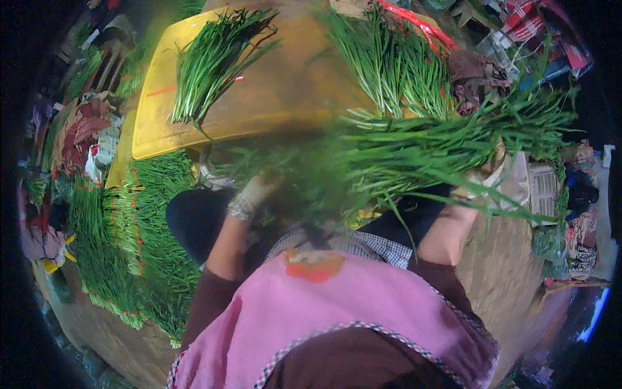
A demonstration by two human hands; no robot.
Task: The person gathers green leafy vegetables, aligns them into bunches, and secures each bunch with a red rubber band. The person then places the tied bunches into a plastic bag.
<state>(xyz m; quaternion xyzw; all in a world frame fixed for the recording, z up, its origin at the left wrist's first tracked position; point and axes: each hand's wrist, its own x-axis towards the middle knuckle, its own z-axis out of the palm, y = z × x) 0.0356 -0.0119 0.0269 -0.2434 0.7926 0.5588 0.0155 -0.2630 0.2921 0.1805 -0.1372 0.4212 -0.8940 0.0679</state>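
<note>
My right hand (491,172), in a pale glove, is shut on a large bunch of long green leafy stalks (413,146), like garlic chives, held sideways with the pale ends to the left. Near my lap, my left hand (265,187), also in a pale glove, is blurred beside loose greens; its fingers cannot be made out. On the yellow board (150,116) ahead, a smaller bunch of the stalks (204,68) lies at the left. More stalks (398,68) lie at the board's right side, beside red ribbon (423,26).
Tied bundles of greens (160,228) with red bands are stacked on the ground at my left. A white plastic basket (543,189) stands at the right. Crumpled cloth (87,129) and bags lie at the far left.
</note>
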